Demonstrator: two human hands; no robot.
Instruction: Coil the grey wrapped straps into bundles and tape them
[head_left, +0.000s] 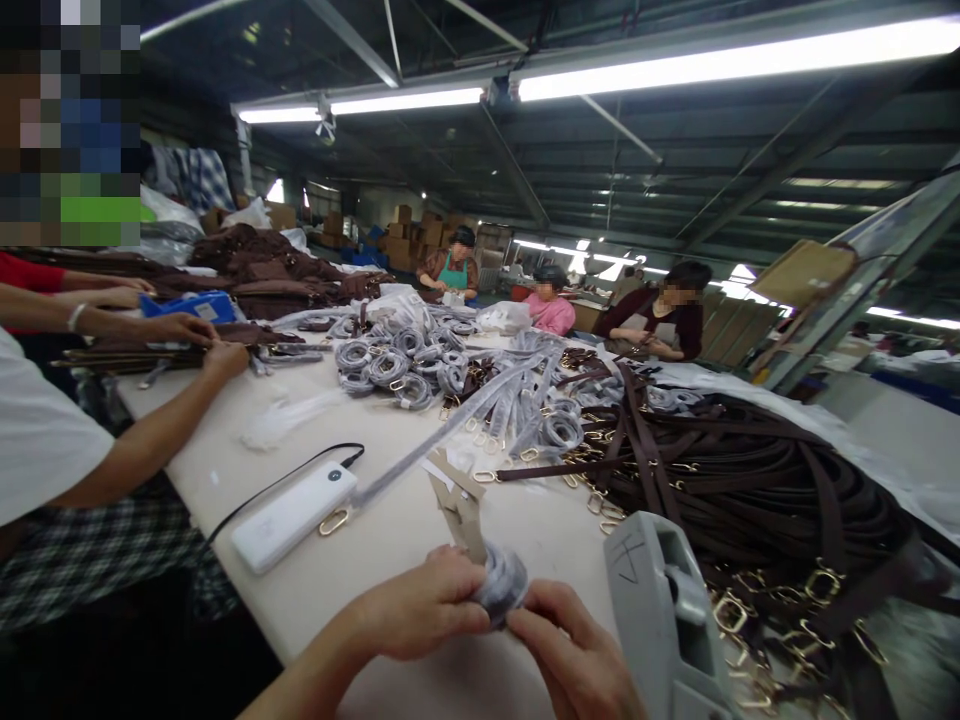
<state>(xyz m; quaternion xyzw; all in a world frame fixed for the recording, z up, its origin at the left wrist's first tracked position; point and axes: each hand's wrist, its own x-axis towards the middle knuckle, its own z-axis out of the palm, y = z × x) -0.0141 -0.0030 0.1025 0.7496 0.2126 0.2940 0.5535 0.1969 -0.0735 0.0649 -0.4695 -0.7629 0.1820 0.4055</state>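
Two hands, left (420, 605) and right (574, 645), are gripping one coiled wrapped strap (504, 585) above the counter (300, 620), fingers nearly closed on it from both sides. One white power bank (294, 515) is lying left of them; three people are sitting across the counter.

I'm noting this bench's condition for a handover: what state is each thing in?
Left hand: gripping the coil
Right hand: touching its edge
Held coil: rolled up
White device: lying flat, cable plugged in
Piled coils: rolled up
Long pale strap: uncoiled
Brown straps: heaped
Gray plastic fixture: standing
Ceiling lights: on
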